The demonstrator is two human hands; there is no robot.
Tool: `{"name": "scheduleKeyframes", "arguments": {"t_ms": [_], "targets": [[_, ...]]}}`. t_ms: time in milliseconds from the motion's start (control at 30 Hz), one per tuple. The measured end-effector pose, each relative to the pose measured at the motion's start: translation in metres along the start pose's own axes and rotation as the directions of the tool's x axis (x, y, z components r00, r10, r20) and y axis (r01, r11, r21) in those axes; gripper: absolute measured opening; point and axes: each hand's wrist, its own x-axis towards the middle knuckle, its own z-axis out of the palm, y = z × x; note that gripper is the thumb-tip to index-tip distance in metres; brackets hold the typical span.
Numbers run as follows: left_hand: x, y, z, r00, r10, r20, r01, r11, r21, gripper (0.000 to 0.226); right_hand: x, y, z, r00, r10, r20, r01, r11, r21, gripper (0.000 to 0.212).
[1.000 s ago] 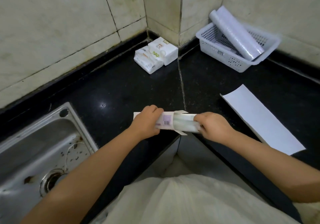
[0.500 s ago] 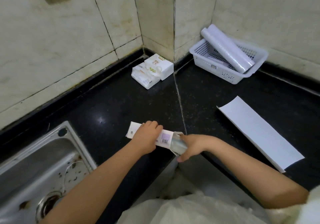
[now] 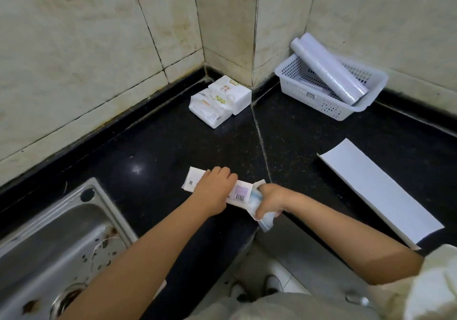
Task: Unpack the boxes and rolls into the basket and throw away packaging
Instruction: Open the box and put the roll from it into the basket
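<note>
My left hand (image 3: pixel 215 189) grips a long white carton (image 3: pixel 238 193) with a barcode, held flat on the black counter near its inner corner. My right hand (image 3: pixel 270 199) is closed around a pale blue-white roll (image 3: pixel 265 222) that sticks out of the carton's open right end. A white perforated basket (image 3: pixel 321 102) stands at the back right against the wall. One long white roll (image 3: pixel 329 68) lies slanted across the basket, its upper end over the rim.
Two white tissue packs (image 3: pixel 218 100) lie in the back corner. A flattened white carton sheet (image 3: pixel 378 192) lies on the counter to the right. A steel sink (image 3: pixel 47 253) is at the lower left. The counter edge drops to the floor below my hands.
The carton has turned so its open end points down-right. My right hand has pulled the roll partly out past the flaps. The view has tilted up toward the wall.
</note>
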Motion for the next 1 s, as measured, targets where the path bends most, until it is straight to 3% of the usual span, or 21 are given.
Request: {"name": "scheduleKeyframes", "arguments": {"t_ms": [33,133,267,433,533,600,733,900,1000], "targets": [[0.001,-0.002,0.000,1.000,0.003,0.009,-0.003,1.000,-0.004,0.052,0.001,-0.001,0.003,0.999,0.012,-0.036,-0.013,1.000,-0.005,0.022],[0.006,-0.008,-0.002,1.000,0.016,0.009,-0.016,1.000,-0.026,0.050,0.008,0.000,0.009,0.997,0.008,-0.078,-0.007,1.000,0.022,0.029],[0.020,-0.019,-0.005,1.000,0.007,-0.013,-0.008,0.997,-0.072,0.050,0.007,0.013,0.002,0.993,0.061,-0.104,-0.038,0.977,0.210,0.018],[0.038,-0.023,-0.003,1.000,-0.012,-0.023,0.009,0.986,-0.165,0.046,-0.003,0.035,-0.007,0.996,0.043,0.074,-0.075,0.847,0.527,0.048],[0.050,-0.021,-0.004,0.998,-0.011,-0.066,0.000,0.985,-0.174,0.046,-0.002,0.039,-0.004,0.995,0.039,0.092,-0.088,0.782,0.617,0.043],[0.058,-0.020,-0.007,0.996,-0.003,-0.094,-0.011,0.988,-0.156,0.047,0.000,0.039,-0.006,0.996,0.075,0.049,-0.089,0.767,0.636,0.031],[0.079,-0.017,-0.011,0.992,0.019,-0.122,-0.026,0.998,-0.060,0.046,0.000,0.050,-0.026,0.991,0.095,0.096,-0.134,0.759,0.637,0.032],[0.108,-0.014,-0.015,0.998,-0.067,-0.012,0.067,0.997,-0.023,0.052,-0.018,0.089,-0.073,0.977,0.134,0.167,-0.211,0.729,0.651,0.035],[0.126,-0.011,-0.014,0.991,-0.089,0.103,0.083,0.994,0.066,0.054,-0.031,0.119,-0.108,0.984,0.148,0.103,-0.180,0.788,0.588,0.038]]}}
